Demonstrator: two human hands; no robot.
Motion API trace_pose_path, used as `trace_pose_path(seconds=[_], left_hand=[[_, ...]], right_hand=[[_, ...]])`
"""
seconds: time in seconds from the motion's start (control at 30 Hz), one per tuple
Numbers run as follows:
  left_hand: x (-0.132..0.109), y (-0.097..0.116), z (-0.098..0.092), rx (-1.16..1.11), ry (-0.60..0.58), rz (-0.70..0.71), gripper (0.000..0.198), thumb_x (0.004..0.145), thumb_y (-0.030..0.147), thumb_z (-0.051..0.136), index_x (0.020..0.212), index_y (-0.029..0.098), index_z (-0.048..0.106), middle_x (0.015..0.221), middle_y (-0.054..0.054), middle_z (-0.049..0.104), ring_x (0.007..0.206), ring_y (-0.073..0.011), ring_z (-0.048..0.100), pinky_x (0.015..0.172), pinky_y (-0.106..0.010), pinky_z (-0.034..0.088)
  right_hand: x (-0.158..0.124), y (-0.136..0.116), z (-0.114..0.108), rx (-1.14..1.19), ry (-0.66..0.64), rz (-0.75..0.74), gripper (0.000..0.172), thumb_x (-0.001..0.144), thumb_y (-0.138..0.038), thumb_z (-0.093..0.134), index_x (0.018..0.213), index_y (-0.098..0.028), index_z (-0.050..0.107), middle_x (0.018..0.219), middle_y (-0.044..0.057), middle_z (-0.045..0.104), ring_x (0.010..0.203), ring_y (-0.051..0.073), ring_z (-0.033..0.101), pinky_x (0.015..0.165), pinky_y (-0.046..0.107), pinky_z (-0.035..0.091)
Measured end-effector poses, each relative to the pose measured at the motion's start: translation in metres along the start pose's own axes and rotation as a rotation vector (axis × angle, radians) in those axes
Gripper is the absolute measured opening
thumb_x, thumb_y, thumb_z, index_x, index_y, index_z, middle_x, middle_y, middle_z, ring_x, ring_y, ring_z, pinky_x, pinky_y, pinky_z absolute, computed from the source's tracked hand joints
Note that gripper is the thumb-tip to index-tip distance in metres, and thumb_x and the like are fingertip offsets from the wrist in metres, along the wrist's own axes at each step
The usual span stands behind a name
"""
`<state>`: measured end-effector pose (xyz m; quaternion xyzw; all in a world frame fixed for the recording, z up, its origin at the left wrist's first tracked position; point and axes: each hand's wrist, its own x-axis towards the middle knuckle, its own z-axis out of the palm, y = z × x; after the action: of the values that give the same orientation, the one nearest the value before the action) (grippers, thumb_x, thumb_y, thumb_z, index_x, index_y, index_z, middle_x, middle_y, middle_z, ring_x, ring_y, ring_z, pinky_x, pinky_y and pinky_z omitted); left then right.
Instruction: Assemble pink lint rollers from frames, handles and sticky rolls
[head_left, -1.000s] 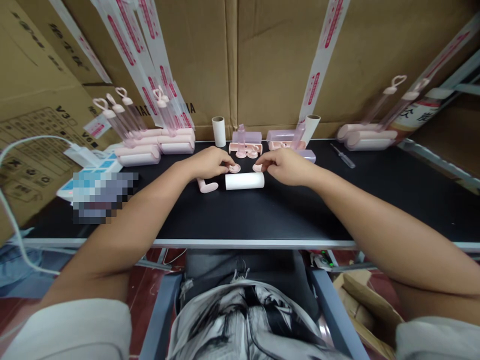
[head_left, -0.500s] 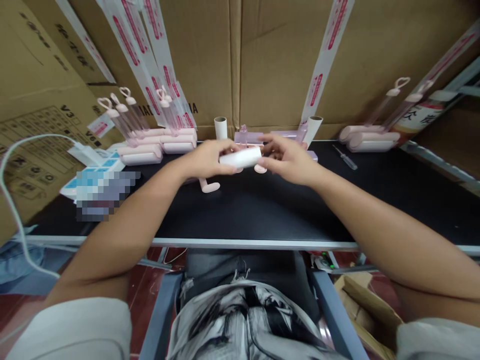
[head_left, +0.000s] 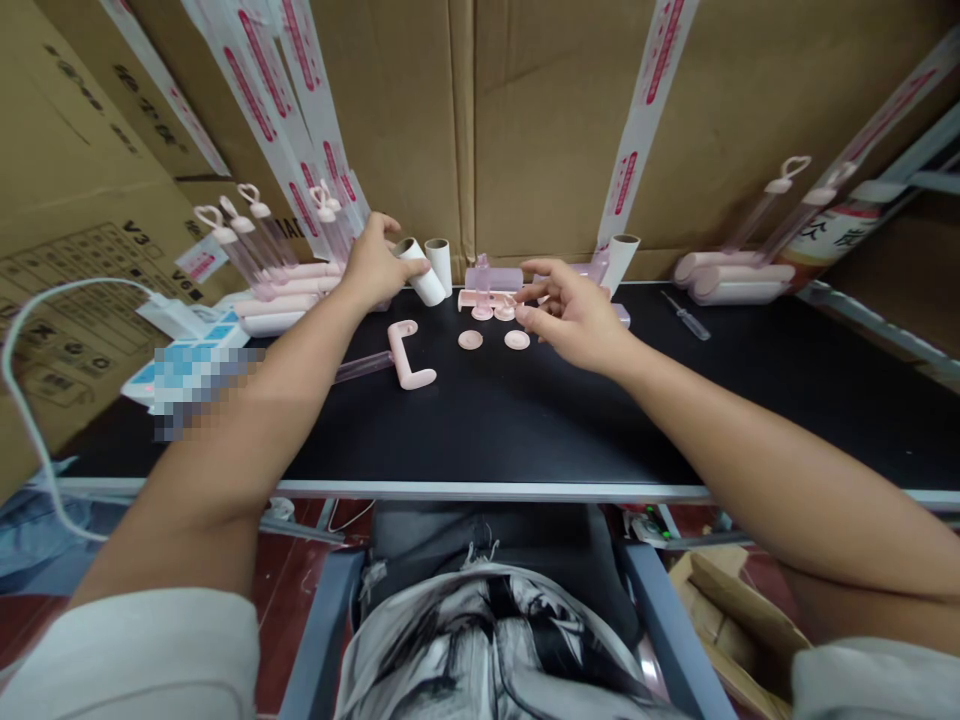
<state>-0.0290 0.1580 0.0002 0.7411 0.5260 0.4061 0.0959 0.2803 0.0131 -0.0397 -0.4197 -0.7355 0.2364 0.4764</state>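
Note:
My left hand (head_left: 373,268) is closed at the back left on a tilted white lint roll (head_left: 424,280), its thumb lying across the side. A second white roll (head_left: 439,262) stands upright beside it. My right hand (head_left: 576,312) hovers right of centre with fingers apart, its fingertips close to small pink round parts (head_left: 504,310); contact is unclear. Two pink discs (head_left: 470,340) lie in front of these. A pink C-shaped roller frame (head_left: 403,358) with a clear handle rests below my left hand, its handle partly behind my forearm.
Finished-looking pink lint rollers (head_left: 277,300) stand at left, and more (head_left: 739,275) at right. A screwdriver (head_left: 688,318) lies on the black table (head_left: 510,430). Another white roll (head_left: 621,262) leans against the cardboard. A power strip (head_left: 180,350) sits at left.
My left hand has carried the white roll from the middle to the back left. My right hand has let go of it and stays near the middle. The pink discs now show fully.

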Motion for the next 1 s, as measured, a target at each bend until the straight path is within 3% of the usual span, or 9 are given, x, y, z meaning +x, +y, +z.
trace_pose_path(seconds=[0.1,0.27,0.37,0.47,0.53,0.6,0.7,0.8,1.0], left_hand=[[0.001,0.012,0.011,0.123,-0.048,-0.138,0.073,0.067,0.026,0.098,0.129,0.024,0.060,0.109,-0.008,0.071,0.104,-0.0322,0.074,0.091,-0.049,0.057],[-0.009,0.032,0.007,0.189,-0.165,-0.106,0.087,0.072,0.036,0.097,0.147,0.023,0.055,0.124,-0.014,0.075,0.111,-0.0333,0.073,0.093,-0.045,0.056],[-0.029,0.048,-0.022,0.430,-0.203,-0.080,0.049,0.088,0.049,0.080,0.126,0.019,0.068,0.116,-0.015,0.077,0.104,-0.0314,0.071,0.087,-0.041,0.051],[-0.061,0.058,-0.061,0.631,-0.507,-0.049,0.033,0.097,0.052,0.062,0.088,0.021,0.070,0.092,-0.010,0.076,0.083,-0.0266,0.067,0.074,-0.037,0.043],[-0.083,0.055,-0.080,0.668,-0.758,-0.132,0.037,0.091,0.059,0.068,0.084,0.023,0.070,0.081,-0.005,0.074,0.071,-0.0231,0.064,0.070,-0.034,0.040],[-0.101,0.045,-0.090,0.649,-0.874,-0.161,0.033,0.087,0.057,0.073,0.090,0.024,0.069,0.079,-0.003,0.074,0.067,-0.0225,0.064,0.068,-0.033,0.040],[-0.117,0.029,-0.094,0.530,-0.882,0.005,0.029,0.091,0.052,0.067,0.097,0.024,0.064,0.094,-0.005,0.078,0.080,-0.0241,0.070,0.074,-0.033,0.045],[-0.125,0.033,-0.093,0.303,-0.889,0.159,0.034,0.103,0.054,0.057,0.116,0.023,0.064,0.113,-0.005,0.078,0.096,-0.0224,0.073,0.087,-0.031,0.051],[-0.129,0.073,-0.067,-0.006,-0.773,0.407,0.033,0.104,0.052,0.062,0.118,0.022,0.064,0.109,-0.005,0.076,0.094,-0.0206,0.071,0.087,-0.031,0.055]], right_hand=[[-0.001,-0.001,0.002,-0.020,-0.032,-0.010,0.059,0.094,-0.042,0.075,0.148,-0.023,0.059,0.123,0.010,0.080,0.072,0.016,0.064,0.075,0.038,0.060],[-0.002,-0.006,0.004,-0.042,-0.051,-0.031,0.049,0.091,-0.037,0.075,0.136,-0.021,0.066,0.111,0.007,0.080,0.067,0.014,0.062,0.077,0.037,0.057],[-0.003,-0.009,0.004,-0.033,-0.037,-0.028,0.045,0.090,-0.036,0.074,0.132,-0.020,0.069,0.109,0.007,0.081,0.067,0.014,0.064,0.075,0.036,0.056],[-0.003,-0.010,0.005,-0.025,-0.063,-0.022,0.041,0.091,-0.037,0.073,0.127,-0.019,0.072,0.105,0.007,0.081,0.073,0.018,0.068,0.075,0.036,0.055],[-0.004,-0.012,0.007,-0.005,-0.097,-0.013,0.039,0.092,-0.039,0.073,0.124,-0.018,0.074,0.098,0.006,0.080,0.074,0.019,0.068,0.074,0.036,0.054],[-0.005,-0.016,0.010,0.023,-0.123,0.007,0.034,0.092,-0.041,0.073,0.118,-0.018,0.075,0.089,0.004,0.077,0.073,0.019,0.066,0.072,0.035,0.054],[-0.008,-0.023,0.013,0.067,-0.171,0.055,0.030,0.093,-0.048,0.076,0.094,-0.018,0.075,0.077,0.002,0.069,0.069,0.017,0.064,0.067,0.032,0.053],[-0.013,-0.031,0.016,0.171,-0.297,0.168,0.050,0.093,-0.065,0.079,0.081,-0.017,0.072,0.076,0.004,0.071,0.069,0.016,0.067,0.063,0.029,0.055],[-0.027,-0.046,0.028,0.785,-0.582,0.373,0.080,0.083,-0.076,0.089,0.138,-0.027,0.058,0.104,0.006,0.086,0.091,0.022,0.085,0.081,0.036,0.070]])
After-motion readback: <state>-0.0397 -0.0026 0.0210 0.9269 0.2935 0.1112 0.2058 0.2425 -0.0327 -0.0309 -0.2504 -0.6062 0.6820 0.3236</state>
